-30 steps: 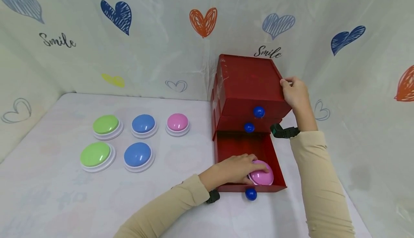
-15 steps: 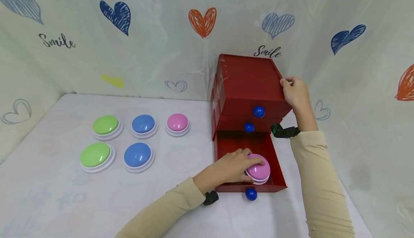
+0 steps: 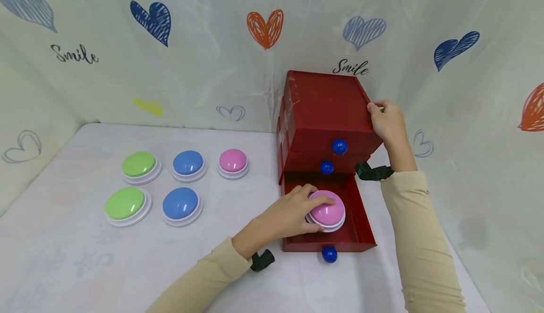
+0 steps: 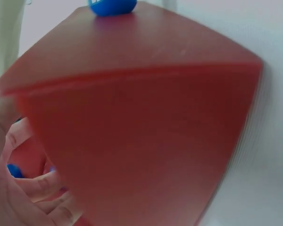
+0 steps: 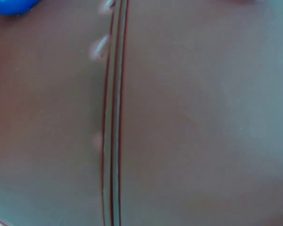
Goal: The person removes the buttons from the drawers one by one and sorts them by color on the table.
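Observation:
In the head view, my left hand [image 3: 285,214] grips a pink push button [image 3: 328,209] with a white base, thumb and fingers around its side. The button is over the pulled-out bottom drawer [image 3: 361,223] of a red drawer cabinet [image 3: 329,100]; whether its base touches the drawer floor I cannot tell. My right hand [image 3: 388,120] grips the cabinet's top right edge. The left wrist view is mostly the drawer's outer wall [image 4: 146,141], with my left hand [image 4: 19,202] partly visible at the left. A red cabinet surface [image 5: 193,103] fills the right wrist view.
On the white table to the left stand two green buttons [image 3: 138,164], two blue buttons [image 3: 180,203] and another pink button [image 3: 233,161]. Blue round knobs [image 3: 329,254] stick out from the drawer fronts. A curtain [image 3: 195,58] printed with hearts hangs behind the table.
My left hand has moved left and away from the drawer front, carrying the pink button with it. My right hand has stayed on the cabinet edge.

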A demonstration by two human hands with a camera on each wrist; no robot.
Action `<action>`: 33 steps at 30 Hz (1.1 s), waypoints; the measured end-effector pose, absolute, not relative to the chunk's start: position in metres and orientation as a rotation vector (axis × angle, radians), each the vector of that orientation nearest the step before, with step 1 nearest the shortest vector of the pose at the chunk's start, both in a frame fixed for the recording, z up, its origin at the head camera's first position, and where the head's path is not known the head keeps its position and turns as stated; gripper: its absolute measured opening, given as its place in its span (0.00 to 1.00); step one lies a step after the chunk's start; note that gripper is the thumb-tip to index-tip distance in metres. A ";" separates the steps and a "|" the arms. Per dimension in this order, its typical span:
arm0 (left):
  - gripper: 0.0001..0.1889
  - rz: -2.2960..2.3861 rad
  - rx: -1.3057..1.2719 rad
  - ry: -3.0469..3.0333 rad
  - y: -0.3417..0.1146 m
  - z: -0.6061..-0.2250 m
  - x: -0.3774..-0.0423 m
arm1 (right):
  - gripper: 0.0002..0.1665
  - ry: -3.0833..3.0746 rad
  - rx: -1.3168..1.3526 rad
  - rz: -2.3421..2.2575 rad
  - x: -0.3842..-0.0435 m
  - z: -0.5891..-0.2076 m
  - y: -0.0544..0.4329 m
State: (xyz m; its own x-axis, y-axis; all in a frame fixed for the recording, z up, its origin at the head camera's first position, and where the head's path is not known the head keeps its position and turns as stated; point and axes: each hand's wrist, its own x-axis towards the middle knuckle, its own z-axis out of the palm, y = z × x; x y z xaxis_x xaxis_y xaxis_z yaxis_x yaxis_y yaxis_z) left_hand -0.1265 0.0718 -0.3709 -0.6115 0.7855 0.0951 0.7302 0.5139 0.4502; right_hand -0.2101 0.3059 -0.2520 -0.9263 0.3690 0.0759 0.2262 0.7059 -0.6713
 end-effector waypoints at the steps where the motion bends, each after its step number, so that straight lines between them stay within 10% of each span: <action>1: 0.32 0.707 1.314 2.630 0.068 -0.370 -0.126 | 0.33 -2.710 -0.480 1.026 -0.210 -0.253 0.306; 33: 0.32 0.907 0.908 2.791 -0.024 -0.348 -0.135 | 0.32 -2.706 -0.481 1.028 -0.210 -0.252 0.306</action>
State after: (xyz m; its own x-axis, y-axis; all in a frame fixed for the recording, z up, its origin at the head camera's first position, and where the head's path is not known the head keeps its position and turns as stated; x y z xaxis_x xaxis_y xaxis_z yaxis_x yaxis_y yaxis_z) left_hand -0.1352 -0.0238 -0.3483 -0.8231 0.5570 0.1109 0.5158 0.6515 0.5563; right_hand -0.2101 0.3056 -0.2522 -0.9255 0.3709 0.0762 0.2267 0.7041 -0.6729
